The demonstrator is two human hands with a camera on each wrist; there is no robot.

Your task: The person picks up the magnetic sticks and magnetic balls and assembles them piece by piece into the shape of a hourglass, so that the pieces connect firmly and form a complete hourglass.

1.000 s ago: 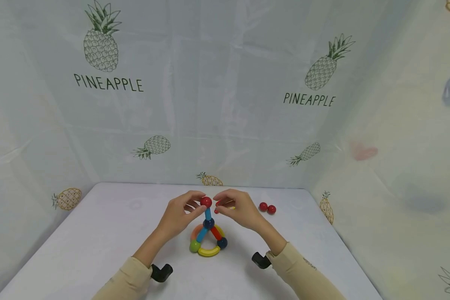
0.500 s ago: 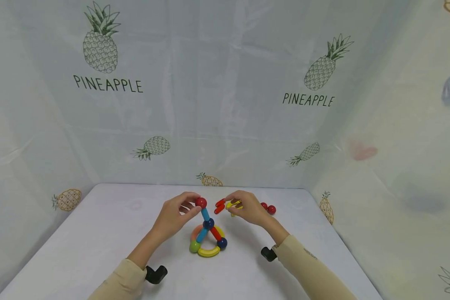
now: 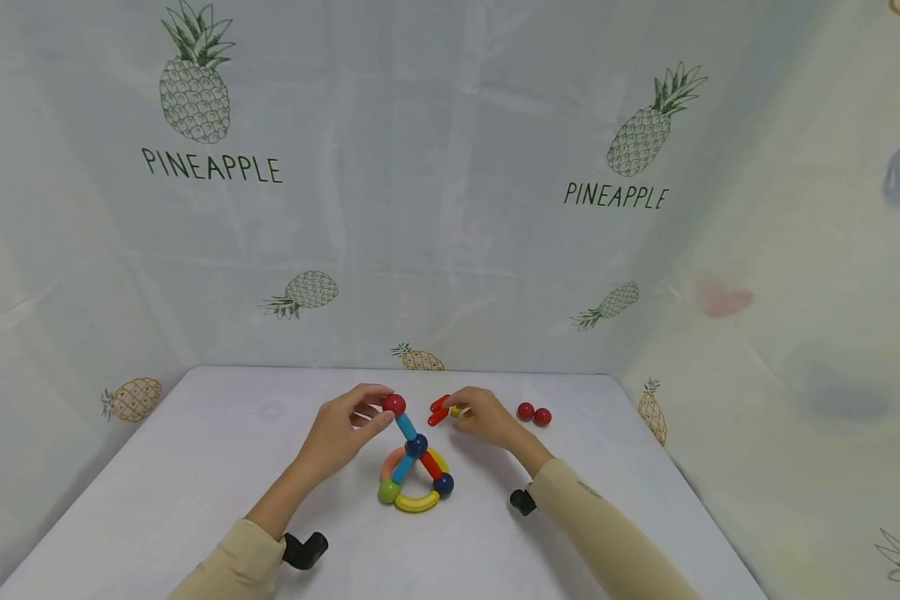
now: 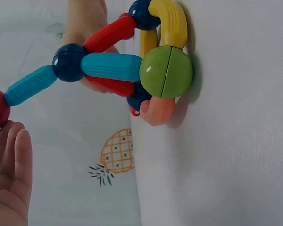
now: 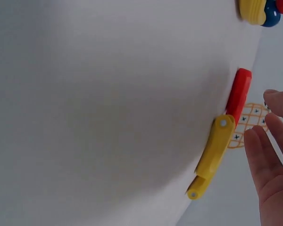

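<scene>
Head view: left hand (image 3: 345, 429) pinches one red ball (image 3: 394, 405) atop a ball-and-rod structure (image 3: 417, 446) on the surface (image 3: 390, 558), its top rod tilted; two loose red balls (image 3: 526, 412) lie right of the right hand (image 3: 486, 418). Left wrist view: glossy green ball (image 4: 165, 72), three navy balls (image 4: 70, 63), two blue rods (image 4: 111, 67). Right wrist view: right hand, relaxed, grasping nothing, beside two yellow pieces (image 5: 216, 147).

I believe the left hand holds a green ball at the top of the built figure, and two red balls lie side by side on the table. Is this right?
Not entirely: the left hand holds a red ball, not a green one, at the top of the figure; the head view shows this. Two other red balls do lie side by side on the table.
</scene>
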